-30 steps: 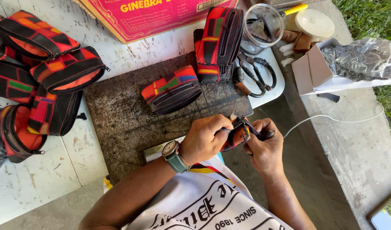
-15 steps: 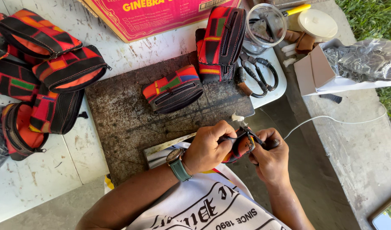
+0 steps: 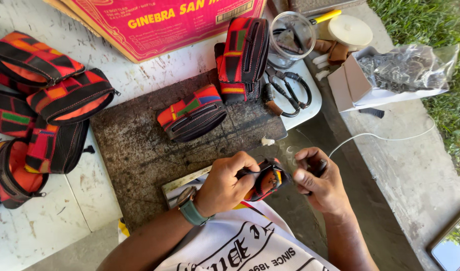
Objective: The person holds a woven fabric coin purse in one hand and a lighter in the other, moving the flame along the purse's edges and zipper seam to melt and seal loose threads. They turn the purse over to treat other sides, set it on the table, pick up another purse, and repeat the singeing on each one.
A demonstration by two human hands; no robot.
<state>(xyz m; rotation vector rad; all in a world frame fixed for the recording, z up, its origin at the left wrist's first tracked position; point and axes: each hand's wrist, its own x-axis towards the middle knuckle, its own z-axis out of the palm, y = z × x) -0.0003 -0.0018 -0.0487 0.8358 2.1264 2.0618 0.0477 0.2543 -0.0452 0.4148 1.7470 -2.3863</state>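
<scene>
Red-and-black woven fabric marks the small pouch (image 3: 266, 179) pinched between both hands at the near edge of the bench (image 3: 49, 221): the left hand (image 3: 225, 183) is closed around its left end, and the right hand (image 3: 321, 181) is curled shut just beside its right end, fingers gripping something small and dark that I cannot make out. A thin white cord (image 3: 380, 138) runs from near that hand out across the concrete ledge. The pouch's long axis lies roughly left to right, tilted slightly up toward the right, with an orange patch facing the camera. Beyond the hands, a dark worn board (image 3: 139, 145) carries a finished pouch (image 3: 192, 113) lying diagonally, and a taller pouch (image 3: 245, 55) stands near the black-handled scissors (image 3: 290, 93) on a white tray (image 3: 313, 98). Several more pouches (image 3: 44, 105) are heaped at the left, a pink cardboard box (image 3: 160, 20) lies at the far edge, and a clear jar (image 3: 290, 37) and a small open carton (image 3: 353, 83) with a plastic bag (image 3: 408, 65) sit at the right. Nothing lies between the hands and the pouch. Compared with half a second ago, the hands have drawn slightly apart and the right hand has shifted outward.
</scene>
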